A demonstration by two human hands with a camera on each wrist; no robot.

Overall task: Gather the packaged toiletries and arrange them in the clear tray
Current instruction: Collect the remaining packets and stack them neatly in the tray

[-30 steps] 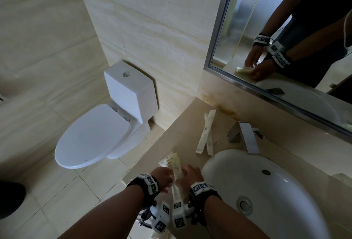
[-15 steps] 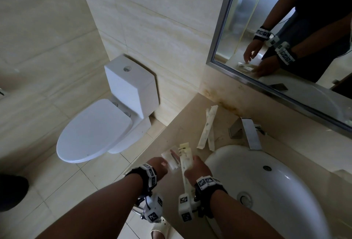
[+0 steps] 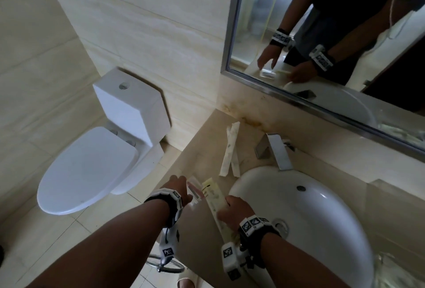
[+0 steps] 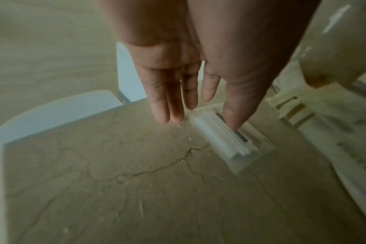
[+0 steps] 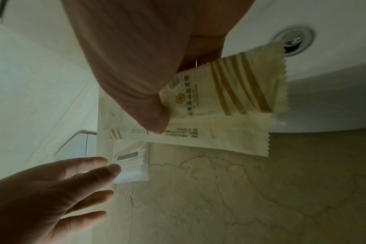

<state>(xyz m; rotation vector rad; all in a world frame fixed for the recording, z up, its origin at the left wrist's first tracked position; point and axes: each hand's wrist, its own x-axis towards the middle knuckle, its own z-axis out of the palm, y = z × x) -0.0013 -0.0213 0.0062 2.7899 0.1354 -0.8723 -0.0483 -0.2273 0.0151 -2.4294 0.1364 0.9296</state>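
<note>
My right hand [image 3: 230,209] grips two long cream sachets [image 3: 212,198] near their lower end, beside the left rim of the sink. In the right wrist view my thumb [image 5: 155,122] pinches the striped cream sachets [image 5: 219,99]. A small clear packet of white swabs [image 3: 194,190] lies flat on the beige counter. My left hand [image 3: 178,186] hovers over it with straight fingers. In the left wrist view the thumb [image 4: 234,118] touches the swab packet [image 4: 230,140]. Two more long pale sachets [image 3: 230,149] lie crossed farther back on the counter.
The white sink [image 3: 322,195] with its chrome faucet [image 3: 277,152] fills the right side. A mirror [image 3: 333,46] hangs behind. The counter's left edge [image 3: 181,163] drops to the tiled floor and a white toilet [image 3: 92,163]. Something clear lies at the far right [image 3: 391,193].
The left hand drew the swab packet away from the cream sachets, laid it on the counter and opened its fingers. The right hand kept its grip and shifted slightly right.
</note>
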